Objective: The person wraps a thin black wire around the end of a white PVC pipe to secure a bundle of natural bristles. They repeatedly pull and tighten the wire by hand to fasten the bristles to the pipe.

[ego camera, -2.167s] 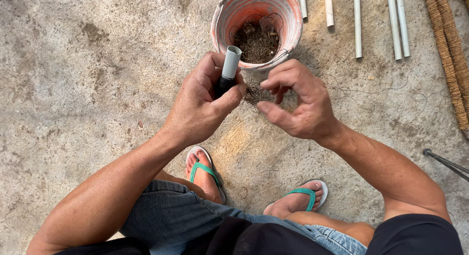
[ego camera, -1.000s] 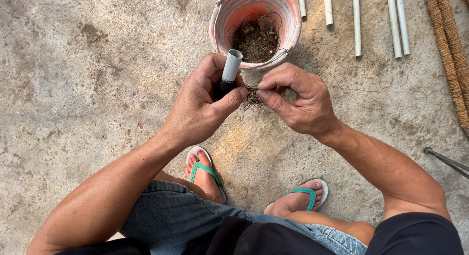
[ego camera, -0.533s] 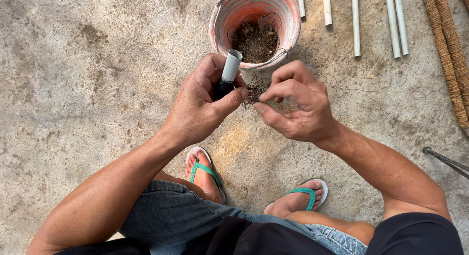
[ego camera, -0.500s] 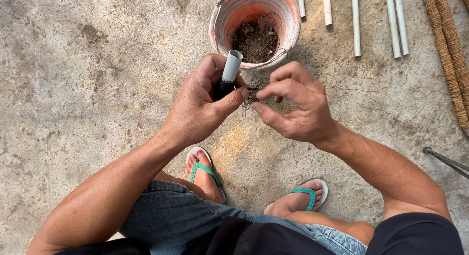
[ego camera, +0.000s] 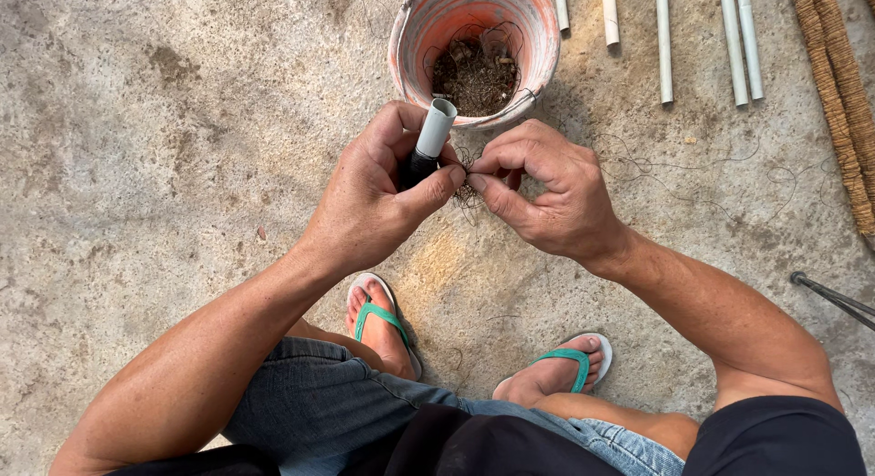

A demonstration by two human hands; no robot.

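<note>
Head view shows me crouched over the bucket (ego camera: 474, 52), which sits just ahead of my hands on the concrete (ego camera: 137, 166). My left hand (ego camera: 378, 198) is clenched around a short pipe (ego camera: 430, 139), pale grey at the top and dark where my fingers cover it; it leans slightly toward the bucket, its open end just short of the rim. My right hand (ego camera: 547, 189) sits just right of the pipe, thumb and forefinger pinched on a tuft of thin brown fibre (ego camera: 468, 192) that bunches between the two hands, below the bucket. Whether the fibre already touches the pipe I cannot tell; my thumbs hide the join.

To do this well, I judge I should keep the left grip firm and low so the pipe does not turn, and feed the fibre in small pinches, since loose strands tangle easily. Pulling each strand taut against the pipe should stop it slipping, and working close to my left thumb lets that thumb pin what is laid down.

Inside the bucket lies more dark fibre. Beyond the bucket to the right, several white pipes (ego camera: 663, 43) lie side by side, with coiled rope (ego camera: 834, 93) farther right. Stray strands trail across the concrete right of the bucket. My sandals (ego camera: 383, 317) are below it.
</note>
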